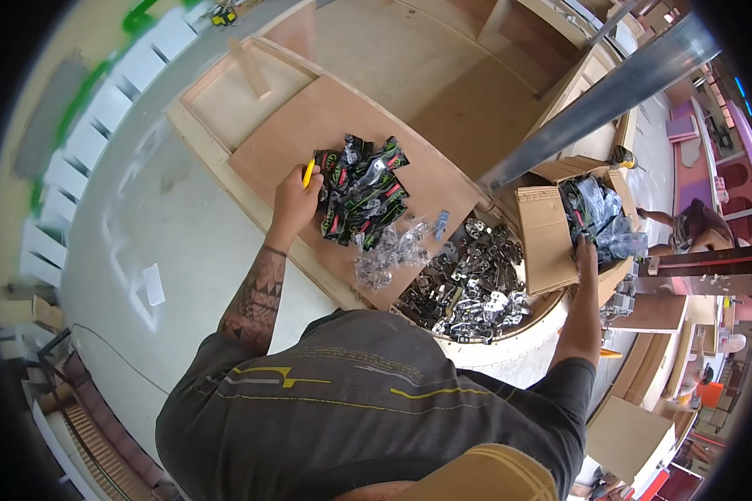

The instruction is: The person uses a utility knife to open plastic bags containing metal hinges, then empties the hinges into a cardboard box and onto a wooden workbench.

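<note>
Packets (363, 196) lie on panel (267, 154), plastic bags (390, 253) at their near-right edge, hinges (480, 280) in compartment (536, 326) to the right, carton (547, 238) farther right.

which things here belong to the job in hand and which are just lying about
Seemingly in the job:
yellow tool, in left hand
box, right hand at its opening
black packets
clear wrappers
metal fittings

Probably lying about:
white sheet
yellow-black tool

Hands: two, left hand (294, 200) and right hand (586, 250)
Yellow tool (308, 173): one
Board (263, 159): one
Black packets (363, 190): many, overlapping, uncountable
Clear bags (391, 252): one tangled heap, at the board's lower right edge
Metal fittings (475, 288): dozens, piled
Box (547, 242): one
Post (602, 104): one
Paper (154, 285): one sheet
</note>
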The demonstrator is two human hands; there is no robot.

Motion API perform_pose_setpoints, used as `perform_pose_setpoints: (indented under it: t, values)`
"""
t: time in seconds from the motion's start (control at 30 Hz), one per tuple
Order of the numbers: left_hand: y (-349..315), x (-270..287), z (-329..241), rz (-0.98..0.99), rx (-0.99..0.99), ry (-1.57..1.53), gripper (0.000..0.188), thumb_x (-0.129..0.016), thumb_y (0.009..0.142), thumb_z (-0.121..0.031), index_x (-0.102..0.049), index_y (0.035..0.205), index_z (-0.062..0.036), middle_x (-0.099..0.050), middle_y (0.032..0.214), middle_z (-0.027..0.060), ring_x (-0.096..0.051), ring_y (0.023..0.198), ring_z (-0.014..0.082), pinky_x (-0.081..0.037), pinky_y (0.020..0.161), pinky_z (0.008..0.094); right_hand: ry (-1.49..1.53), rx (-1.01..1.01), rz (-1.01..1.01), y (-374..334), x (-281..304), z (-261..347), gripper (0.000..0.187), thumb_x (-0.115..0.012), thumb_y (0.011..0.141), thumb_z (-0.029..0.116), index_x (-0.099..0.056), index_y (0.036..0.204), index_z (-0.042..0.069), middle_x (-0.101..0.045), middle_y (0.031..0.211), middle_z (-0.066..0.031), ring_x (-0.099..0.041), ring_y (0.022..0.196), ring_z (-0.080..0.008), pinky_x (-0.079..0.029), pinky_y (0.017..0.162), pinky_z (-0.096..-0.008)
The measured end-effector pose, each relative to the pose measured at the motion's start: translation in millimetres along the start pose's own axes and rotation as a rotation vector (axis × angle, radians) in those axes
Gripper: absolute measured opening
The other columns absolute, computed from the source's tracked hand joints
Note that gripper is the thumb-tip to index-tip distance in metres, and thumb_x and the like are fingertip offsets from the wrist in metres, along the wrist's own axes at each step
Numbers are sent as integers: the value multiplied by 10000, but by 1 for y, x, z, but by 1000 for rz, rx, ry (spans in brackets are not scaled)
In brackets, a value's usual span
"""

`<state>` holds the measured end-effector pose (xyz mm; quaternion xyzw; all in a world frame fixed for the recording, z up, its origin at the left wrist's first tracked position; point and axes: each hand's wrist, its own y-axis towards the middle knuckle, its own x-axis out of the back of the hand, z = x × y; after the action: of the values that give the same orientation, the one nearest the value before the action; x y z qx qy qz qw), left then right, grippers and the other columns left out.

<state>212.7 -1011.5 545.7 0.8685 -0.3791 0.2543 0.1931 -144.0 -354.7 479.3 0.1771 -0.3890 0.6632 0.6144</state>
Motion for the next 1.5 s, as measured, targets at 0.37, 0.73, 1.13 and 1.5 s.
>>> perform_pose_setpoints:
  t: [0.37, 0.73, 1.13, 1.5]
  values:
    - [59, -27, 85, 156, 113, 181, 552, -817, 867, -431, -694, 1122, 44, -744, 1048, 262, -728, 1004, 409, -565, 854, 487, -392, 279, -713, -112, 46, 38, 375, -672, 977, 398, -747, 1037, 36, -754, 944, -223, -737, 900, -416, -561, 809, -482]
    - [130, -46, 132, 375, 3, 159, 559, -838, 740, -274, -606, 1114, 70, -710, 1026, 215, -698, 963, 351, -544, 836, 453, 15, 507, -909, -259, -72, 119, 83, -725, 962, 164, -736, 929, 88, -743, 842, -76, -700, 826, -236, -352, 1171, -576]
    - [44, 57, -50, 553, -176, -286, 326, -775, 925, -96, -655, 1205, 18, -725, 1059, 68, -668, 964, 132, -540, 859, 304, 478, 538, 17, -366, -177, 204, 261, -732, 975, 163, -672, 1172, 3, -733, 1024, -110, -717, 954, -225, -569, 874, -357]
    - [-64, -56, -144, 888, -45, -635, 256, -740, 984, -209, -670, 1112, 1, -590, 760, -24, -513, 618, 40, -419, 544, 231, 1021, 353, 312, -374, -181, 216, 164, -642, 1063, 182, -650, 1150, 43, -683, 980, 24, -598, 889, -42, -501, 830, -241]
